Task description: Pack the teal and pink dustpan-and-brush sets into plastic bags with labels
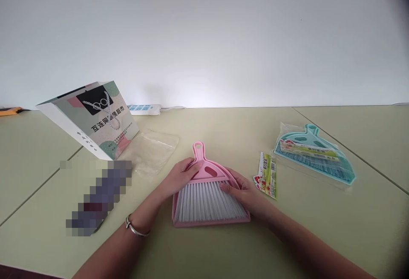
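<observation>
A pink dustpan lies in front of me with a pink hand brush nested in it, white bristles toward me and handle pointing away. At the upper left of the set, my left hand grips the edge, its thumb on the pink brush head. Around the right side my right hand is closed, fingers behind the dustpan and thumb pressed on the bristles. To the right of that hand lies a green and yellow label card.
A teal dustpan and brush set in clear plastic lies at right. At left are a paper gift bag, an opened clear plastic bag and a pixelated dark object. A power strip sits by the wall.
</observation>
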A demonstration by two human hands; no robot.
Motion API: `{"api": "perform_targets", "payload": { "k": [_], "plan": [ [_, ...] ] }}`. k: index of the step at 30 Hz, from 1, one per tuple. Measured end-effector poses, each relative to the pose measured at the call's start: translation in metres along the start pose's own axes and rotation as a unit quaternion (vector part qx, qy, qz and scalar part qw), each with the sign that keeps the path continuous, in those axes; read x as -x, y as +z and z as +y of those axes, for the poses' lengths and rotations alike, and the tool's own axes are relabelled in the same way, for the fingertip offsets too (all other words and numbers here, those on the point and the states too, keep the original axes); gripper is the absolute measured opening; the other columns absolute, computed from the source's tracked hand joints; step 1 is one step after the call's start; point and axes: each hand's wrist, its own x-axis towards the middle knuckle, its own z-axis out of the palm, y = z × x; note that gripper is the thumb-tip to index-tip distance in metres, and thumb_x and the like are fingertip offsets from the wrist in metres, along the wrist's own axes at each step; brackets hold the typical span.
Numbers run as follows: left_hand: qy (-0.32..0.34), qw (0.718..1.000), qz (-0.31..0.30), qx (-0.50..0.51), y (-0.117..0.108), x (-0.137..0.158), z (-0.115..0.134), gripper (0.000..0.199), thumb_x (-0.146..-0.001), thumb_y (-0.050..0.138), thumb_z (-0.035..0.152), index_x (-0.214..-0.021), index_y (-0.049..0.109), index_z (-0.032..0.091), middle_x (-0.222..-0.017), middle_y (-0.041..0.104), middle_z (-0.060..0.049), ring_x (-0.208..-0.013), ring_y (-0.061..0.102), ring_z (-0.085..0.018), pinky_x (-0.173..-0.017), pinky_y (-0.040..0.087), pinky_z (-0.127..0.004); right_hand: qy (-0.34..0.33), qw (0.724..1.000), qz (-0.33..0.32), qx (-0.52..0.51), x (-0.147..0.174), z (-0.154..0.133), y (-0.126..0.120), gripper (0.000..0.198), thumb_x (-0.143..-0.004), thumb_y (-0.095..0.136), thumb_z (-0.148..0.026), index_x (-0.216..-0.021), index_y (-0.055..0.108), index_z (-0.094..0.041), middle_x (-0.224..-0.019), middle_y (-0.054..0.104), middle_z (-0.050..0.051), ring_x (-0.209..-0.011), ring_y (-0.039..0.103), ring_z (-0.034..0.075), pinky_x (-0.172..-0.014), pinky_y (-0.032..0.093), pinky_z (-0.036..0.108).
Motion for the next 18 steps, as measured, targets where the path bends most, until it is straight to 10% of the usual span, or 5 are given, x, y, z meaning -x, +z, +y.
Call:
{"api": "perform_targets", "payload": {
  "k": [18],
  "plan": [
    [-0.026, 0.998, -0.012, 0.048, -0.0014, -0.0004, 0.0018, 0.039, -0.081, 0.044, 0.055, -0.072, 0.048, 0.018, -0.067, 0.042, 0.004, -0.062, 0.039, -0.012, -0.059, 0.032, -0.025, -0.034, 0.997, -0.071, 0.007, 0.002, 0.0035, 0.0033, 0.061, -0.077, 0.062, -0.048, -0.13, 0.045, -0.023, -0.135, 0.05, 0.01, -0.126, 0.043, 0.028, -0.105, 0.033, 0.046]
  ]
}}
